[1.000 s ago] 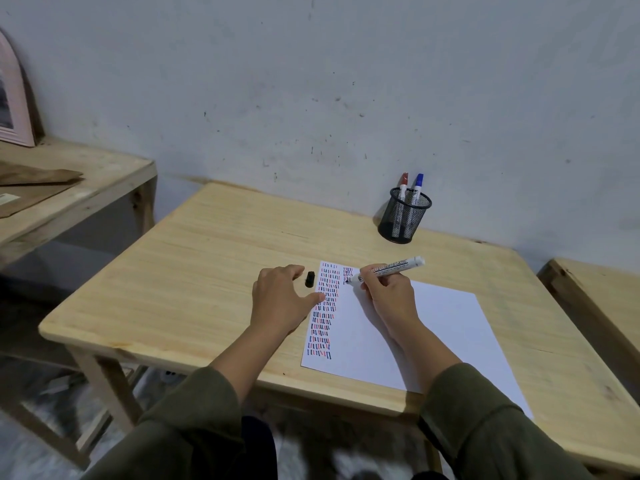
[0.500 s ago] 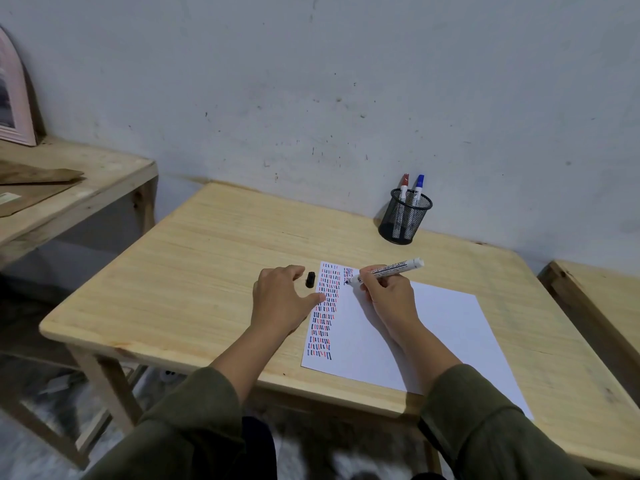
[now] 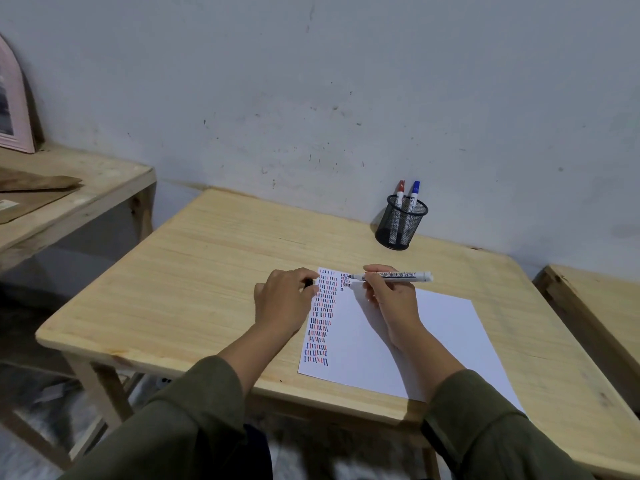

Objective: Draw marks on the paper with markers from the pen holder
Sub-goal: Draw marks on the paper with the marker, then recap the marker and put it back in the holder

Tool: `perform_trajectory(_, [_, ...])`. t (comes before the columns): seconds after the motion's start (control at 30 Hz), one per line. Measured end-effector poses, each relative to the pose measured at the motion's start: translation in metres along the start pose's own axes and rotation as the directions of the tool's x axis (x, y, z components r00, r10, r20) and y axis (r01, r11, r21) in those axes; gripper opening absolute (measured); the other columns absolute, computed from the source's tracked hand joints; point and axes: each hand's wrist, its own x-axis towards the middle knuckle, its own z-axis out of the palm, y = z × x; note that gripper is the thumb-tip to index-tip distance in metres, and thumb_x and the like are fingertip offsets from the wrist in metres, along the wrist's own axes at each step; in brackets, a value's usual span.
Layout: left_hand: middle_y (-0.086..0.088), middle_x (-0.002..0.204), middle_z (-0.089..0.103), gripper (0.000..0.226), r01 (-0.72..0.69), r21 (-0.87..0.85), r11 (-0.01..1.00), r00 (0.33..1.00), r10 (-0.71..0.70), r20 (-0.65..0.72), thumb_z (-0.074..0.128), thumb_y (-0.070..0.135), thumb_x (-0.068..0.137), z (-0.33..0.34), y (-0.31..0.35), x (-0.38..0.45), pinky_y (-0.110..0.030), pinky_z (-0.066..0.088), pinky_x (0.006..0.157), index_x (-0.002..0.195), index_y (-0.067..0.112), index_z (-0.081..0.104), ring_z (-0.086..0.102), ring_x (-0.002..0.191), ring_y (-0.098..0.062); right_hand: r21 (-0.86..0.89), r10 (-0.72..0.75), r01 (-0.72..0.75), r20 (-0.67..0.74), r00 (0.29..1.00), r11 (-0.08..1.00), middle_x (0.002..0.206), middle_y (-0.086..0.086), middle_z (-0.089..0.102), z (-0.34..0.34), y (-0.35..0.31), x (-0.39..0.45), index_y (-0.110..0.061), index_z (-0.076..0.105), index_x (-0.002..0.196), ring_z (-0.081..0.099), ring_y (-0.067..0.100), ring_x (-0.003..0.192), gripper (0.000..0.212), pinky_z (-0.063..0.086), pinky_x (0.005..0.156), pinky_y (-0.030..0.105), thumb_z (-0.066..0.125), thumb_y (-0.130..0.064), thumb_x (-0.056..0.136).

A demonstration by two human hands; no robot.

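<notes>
A white paper (image 3: pixel 433 341) lies on the wooden table (image 3: pixel 194 271), with columns of short red, blue and black marks along its left side. My right hand (image 3: pixel 393 303) holds an uncapped black marker (image 3: pixel 398 275) nearly level, its tip just above the marks near the paper's top edge. My left hand (image 3: pixel 282 303) rests at the paper's left edge, with index finger and thumb closed around the small black cap (image 3: pixel 308 282), which is mostly hidden. A black mesh pen holder (image 3: pixel 401 225) at the back holds a red marker (image 3: pixel 400 190) and a blue marker (image 3: pixel 414 192).
A grey wall rises right behind the table. A second wooden table (image 3: pixel 79 199) stands to the left with a pink frame (image 3: pixel 14 109) leaning on the wall. Another wooden surface (image 3: pixel 595 296) sits at the right.
My left hand's fingers have slid forward onto the black cap, which lay free beside them. The marker has swung flatter, its tip lifted off the paper.
</notes>
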Motion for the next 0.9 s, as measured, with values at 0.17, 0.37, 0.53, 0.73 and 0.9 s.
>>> perform_trajectory(0.17, [0.010,0.083,0.073,0.007,0.170,-0.595,0.785,0.977,-0.214,-0.004,0.066,0.027,0.082,-0.011,0.028,0.014,-0.036,0.056,0.082,0.084,0.031,0.072,0.069,0.085,-0.016,0.140,-0.064,0.059,0.027,0.998,0.988,0.066,0.006,0.059,0.000,-0.030,-0.006,-0.011,0.069,0.084,0.051,0.015,0.056,0.009,0.039,0.048,0.021,0.060,-0.008,0.087])
perform_trajectory(0.37, [0.007,0.081,0.066,0.006,0.367,-0.880,0.303,0.917,-0.274,0.289,0.062,0.023,0.088,-0.040,0.080,0.031,-0.020,0.037,0.062,0.085,0.022,0.067,0.061,0.077,-0.001,0.103,-0.251,0.243,0.064,0.966,0.964,0.066,-0.001,0.064,-0.003,-0.076,-0.016,-0.019,0.070,0.080,0.056,0.010,0.058,0.019,0.043,0.051,0.020,0.057,-0.008,0.088])
perform_trajectory(0.53, [0.003,0.078,0.063,0.007,0.413,-0.889,0.199,0.903,-0.215,0.371,0.060,0.021,0.090,-0.043,0.106,0.030,-0.017,0.031,0.058,0.090,0.017,0.066,0.058,0.071,-0.002,0.078,-0.317,0.313,0.048,0.947,0.947,0.069,-0.003,0.067,-0.011,-0.096,-0.016,-0.022,0.070,0.081,0.057,0.011,0.061,0.020,0.044,0.053,0.023,0.058,-0.009,0.088])
perform_trajectory(0.73, [0.006,0.075,0.063,0.009,0.466,-0.861,0.201,0.883,-0.158,0.441,0.062,0.027,0.088,-0.042,0.121,0.028,-0.019,0.032,0.059,0.082,0.021,0.064,0.058,0.071,-0.001,0.044,-0.316,0.314,0.055,0.947,0.948,0.073,0.004,0.065,-0.020,-0.101,-0.011,-0.012,0.070,0.092,0.056,0.014,0.063,0.013,0.043,0.057,0.028,0.058,-0.012,0.088])
perform_trajectory(0.9, [0.011,0.064,0.067,0.012,0.496,-0.846,0.193,0.867,-0.148,0.475,0.067,0.031,0.084,-0.045,0.131,0.026,-0.017,0.034,0.059,0.077,0.022,0.063,0.060,0.072,0.000,-0.012,-0.334,0.336,0.088,0.939,0.942,0.070,-0.006,0.067,-0.026,-0.109,-0.015,-0.018,0.071,0.088,0.057,0.009,0.062,0.014,0.045,0.059,0.026,0.058,-0.013,0.088])
